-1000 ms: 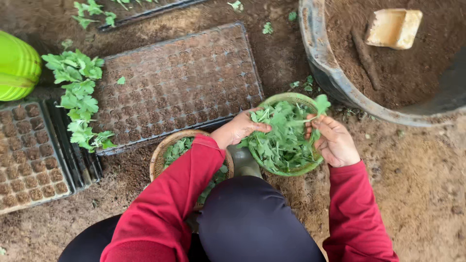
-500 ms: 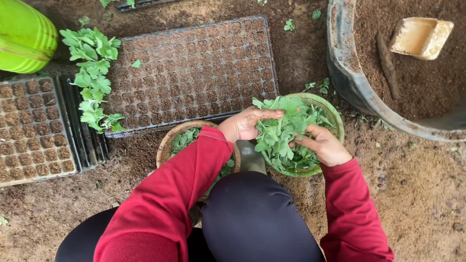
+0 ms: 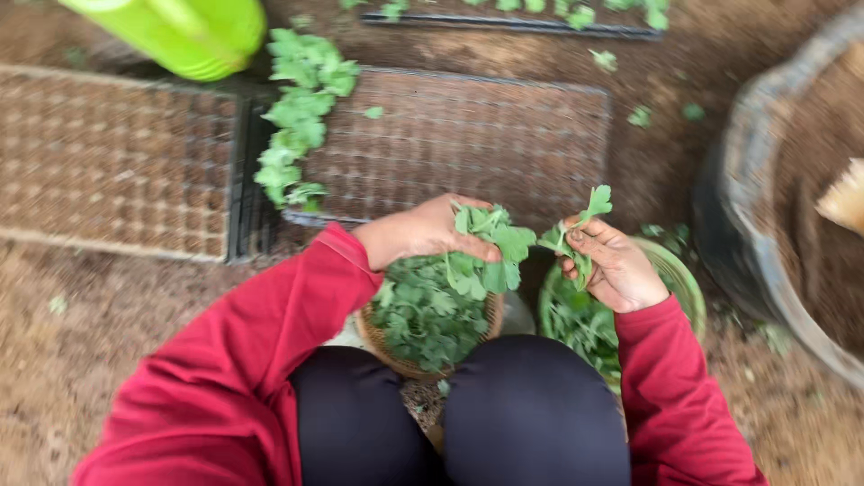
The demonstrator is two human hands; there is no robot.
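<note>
Near the frame's centre, left hand (image 3: 418, 232) grips a bunch of cuttings (image 3: 481, 256), right hand (image 3: 616, 270) pinches one sprig (image 3: 585, 209); tray (image 3: 468, 144) above mostly unplanted.

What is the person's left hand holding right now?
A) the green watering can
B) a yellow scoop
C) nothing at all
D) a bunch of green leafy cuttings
D: the left hand grips a bunch of green leafy cuttings above the woven basket, while the right hand holds a single sprig.
</note>
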